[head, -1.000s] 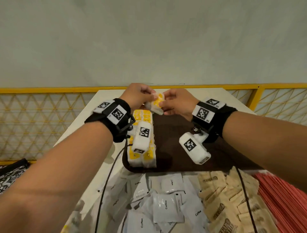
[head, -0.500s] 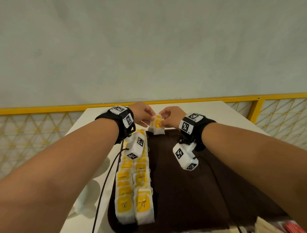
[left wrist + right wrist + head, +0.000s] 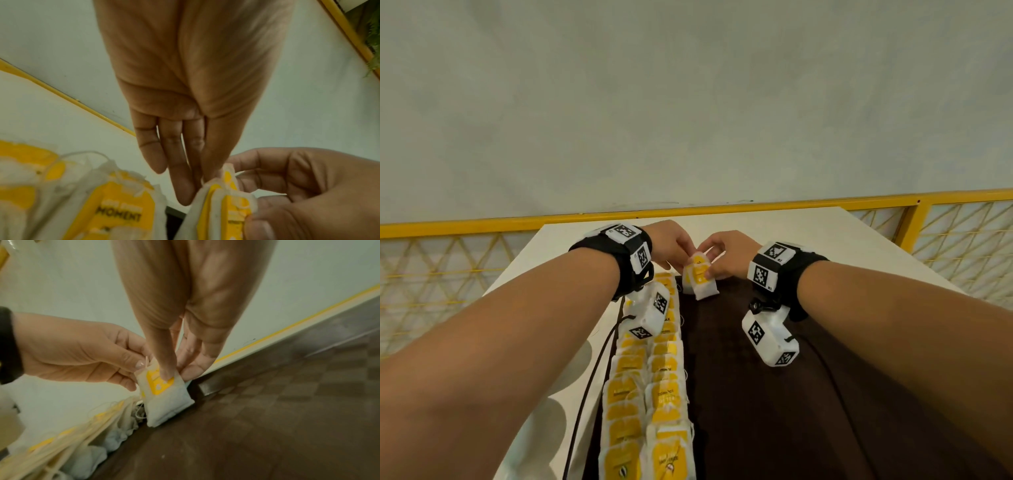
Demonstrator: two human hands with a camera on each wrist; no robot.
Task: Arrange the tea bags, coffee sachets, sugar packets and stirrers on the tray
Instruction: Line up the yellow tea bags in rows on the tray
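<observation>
Over the far end of the dark brown tray [image 3: 774, 394] I hold a small bunch of white tea bags [image 3: 700, 279] with yellow tags, their lower edge touching the tray. My left hand [image 3: 681, 265] pinches the top edge of the tea bags [image 3: 164, 394] between thumb and fingertips. My right hand [image 3: 710, 270] grips them from the right, one finger on the yellow tag. In the left wrist view the held tea bags [image 3: 226, 211] sit between both hands. Two rows of tea bags [image 3: 650, 394] lie along the tray's left side.
The tray sits on a white table [image 3: 808, 233] against a pale wall. A yellow railing [image 3: 482, 222] with mesh runs behind and to both sides. A black cable [image 3: 592, 377] trails over the table left of the tray. The tray's right part is bare.
Both hands have lowered the tea bags onto the tray's far end. The head view has tilted up, so the sachets, sugar packets and stirrers near me have left the picture.
</observation>
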